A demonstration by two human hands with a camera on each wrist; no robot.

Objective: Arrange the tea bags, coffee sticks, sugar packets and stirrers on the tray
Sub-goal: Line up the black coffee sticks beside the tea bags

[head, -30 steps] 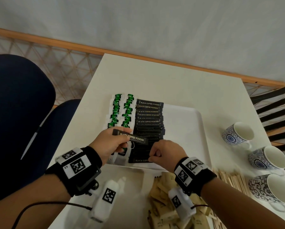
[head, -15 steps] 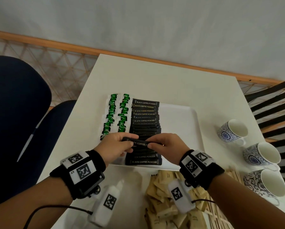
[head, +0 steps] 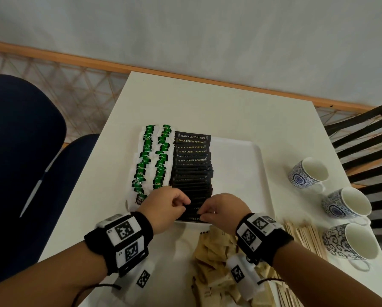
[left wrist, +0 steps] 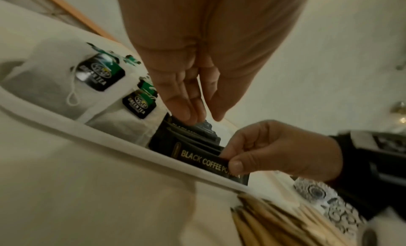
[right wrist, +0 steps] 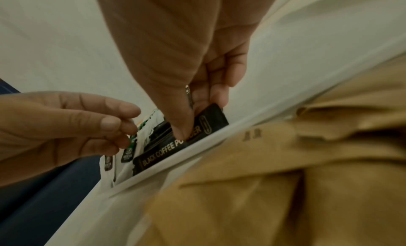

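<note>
I've brought the coffee stick (left wrist: 211,164) down from mid-air into the near end of the black row on the tray (head: 238,156), right hand (head: 224,210) still pinching its end, left hand (head: 163,207) with fingers loosely curled steadying the neighbours, so sugar packets (head: 216,258) and stirrers (head: 305,238) wait on the worktop (head: 207,103).

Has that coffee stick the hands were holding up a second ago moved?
Yes. The coffee stick has come down toward the tray's near rim, into the black row beside the tea bags; the right hand pinches it.
</note>
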